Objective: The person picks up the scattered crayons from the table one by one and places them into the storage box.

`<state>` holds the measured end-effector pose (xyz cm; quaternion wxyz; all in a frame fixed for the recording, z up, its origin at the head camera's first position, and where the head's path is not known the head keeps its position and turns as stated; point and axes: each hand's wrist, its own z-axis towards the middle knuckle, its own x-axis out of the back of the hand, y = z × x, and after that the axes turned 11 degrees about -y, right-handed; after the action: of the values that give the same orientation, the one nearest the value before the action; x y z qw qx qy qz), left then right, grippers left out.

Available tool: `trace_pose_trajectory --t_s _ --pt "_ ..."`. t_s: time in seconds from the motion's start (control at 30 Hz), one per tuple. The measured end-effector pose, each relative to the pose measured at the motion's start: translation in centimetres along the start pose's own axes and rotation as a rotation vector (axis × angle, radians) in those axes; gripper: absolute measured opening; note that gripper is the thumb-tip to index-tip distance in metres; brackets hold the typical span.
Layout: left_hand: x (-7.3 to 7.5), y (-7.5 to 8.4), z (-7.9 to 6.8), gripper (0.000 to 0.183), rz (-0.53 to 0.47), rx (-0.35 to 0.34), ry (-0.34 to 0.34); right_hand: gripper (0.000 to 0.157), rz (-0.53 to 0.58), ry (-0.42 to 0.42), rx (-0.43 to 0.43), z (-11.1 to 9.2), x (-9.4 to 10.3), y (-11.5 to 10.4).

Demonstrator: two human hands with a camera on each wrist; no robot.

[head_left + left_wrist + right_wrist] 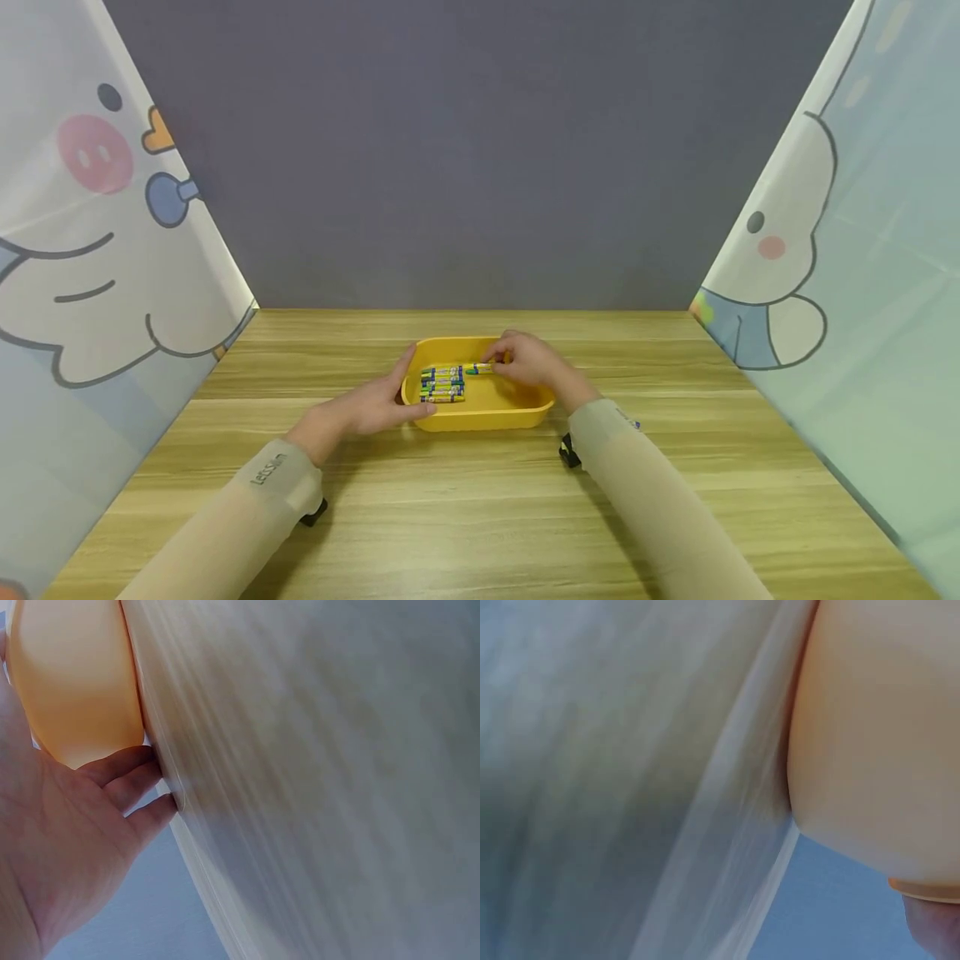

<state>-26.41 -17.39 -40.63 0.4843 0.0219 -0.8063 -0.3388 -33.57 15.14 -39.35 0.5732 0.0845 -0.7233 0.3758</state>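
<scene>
A yellow plastic tray (480, 421) sits on the table, its curved outer wall filling part of both wrist views. Along its left half lie several crayons (443, 385) in yellow-and-blue wrappers, side by side. My left hand (367, 406) holds the tray's left end, thumb over the front rim and fingers along the outer wall. In the left wrist view the fingertips (161, 814) reach down to the tabletop. Inside the tray, my right hand (528, 360) pinches a green-tipped crayon (480, 368) beside the row. The right wrist view shows only a bit of finger (932, 926) beyond the rim.
The wood-grain table (465, 508) meets a dark grey panel (480, 167) at the back. Cartoon-printed sheets (862, 275) stand on both sides. A small blue-and-white piece (637, 425) shows past the right sleeve, mostly hidden. Black wrist mounts (568, 452) sit under the cuffs.
</scene>
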Motion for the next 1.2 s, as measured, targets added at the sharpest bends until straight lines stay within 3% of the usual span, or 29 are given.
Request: trace_pose_trajectory --t_s 0.4,1.2 --pt "0.0 -0.1 0.0 0.125 -0.003 0.01 0.003 0.021 -0.219 -0.102 -0.094 0.0 -0.4 -1.1" --pt "-0.1 0.1 -0.2 0.124 0.007 -0.017 0.002 0.019 -0.204 -0.108 -0.091 -0.2 -0.2 -1.3"
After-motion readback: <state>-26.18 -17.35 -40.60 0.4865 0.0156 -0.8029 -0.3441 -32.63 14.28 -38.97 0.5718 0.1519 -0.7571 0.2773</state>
